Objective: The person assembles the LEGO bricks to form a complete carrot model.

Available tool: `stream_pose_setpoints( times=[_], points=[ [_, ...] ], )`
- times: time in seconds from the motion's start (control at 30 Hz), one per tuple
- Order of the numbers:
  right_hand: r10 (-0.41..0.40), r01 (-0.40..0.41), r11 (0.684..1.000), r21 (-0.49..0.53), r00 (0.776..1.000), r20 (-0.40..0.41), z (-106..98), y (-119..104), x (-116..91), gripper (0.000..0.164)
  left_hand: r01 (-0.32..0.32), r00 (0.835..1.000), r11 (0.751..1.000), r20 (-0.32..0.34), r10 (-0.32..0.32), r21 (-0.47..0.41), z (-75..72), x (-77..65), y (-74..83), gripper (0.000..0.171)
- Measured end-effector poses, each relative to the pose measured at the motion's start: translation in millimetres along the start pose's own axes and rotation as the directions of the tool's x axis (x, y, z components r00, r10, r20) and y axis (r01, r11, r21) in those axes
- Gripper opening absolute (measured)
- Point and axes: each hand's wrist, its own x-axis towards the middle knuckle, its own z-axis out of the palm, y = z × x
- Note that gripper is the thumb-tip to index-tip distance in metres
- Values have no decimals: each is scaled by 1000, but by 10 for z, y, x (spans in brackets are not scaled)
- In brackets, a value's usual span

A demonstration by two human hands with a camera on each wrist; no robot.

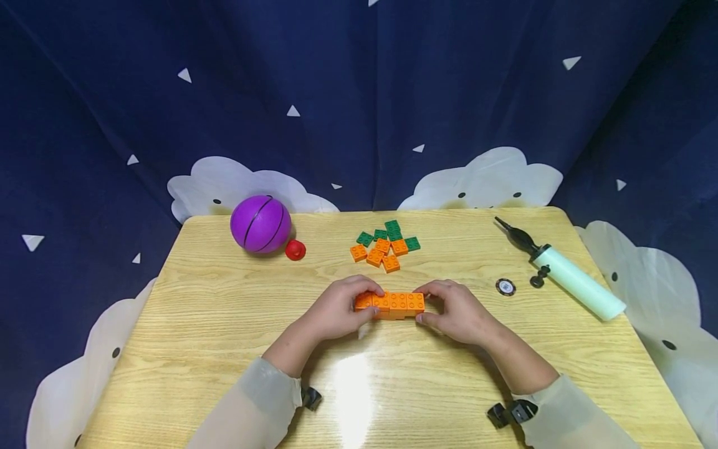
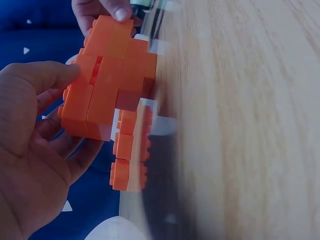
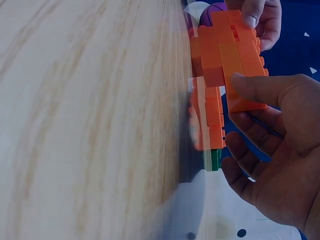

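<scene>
And it's both hands on the long, stepped block of orange studded plastic bricks (image 1: 399, 304), centre of frame; L hand (image 1: 341, 308) has its left end, thumb on the near face, fingers round the far side, hiding part of the studs; R hand (image 1: 461, 313) pinches the right end, thumb near side, fingers opp.; both grips narrow, block spanning btwn them; can't tell if its underside touches the pale wood-grain table (image 1: 224, 349); just beyond, upper centre, loose orange square studded bricks (image 1: 375, 257) w/ green studded plastic bricks (image 1: 394, 229) behind, blocking the way straight fwd; upper left, purple ball w/ black lines (image 1: 260, 224), small round red piece (image 1: 295, 250) beside it; right of R hand, black-and-white round chip (image 1: 506, 287), small black knobbed piece (image 1: 537, 281), then pale-mint hand pump w/ black nozzle (image 1: 583, 288), lying slantwise, far right.
</scene>
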Motion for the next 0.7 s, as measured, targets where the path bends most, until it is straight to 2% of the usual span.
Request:
stream_pose_setpoints(
  times=[0.33,0.7],
  points=[
    [3,-3,1000,-2,1000,-2,4,-3,0,42,20,1000,1000,2,-20,-19,22,-13,-10,25],
    [-11,11,1000,15,1000,-6,-3,2,-3,42,86,995,986,-46,-94,-146,85,-10,-56,16]
  ],
)
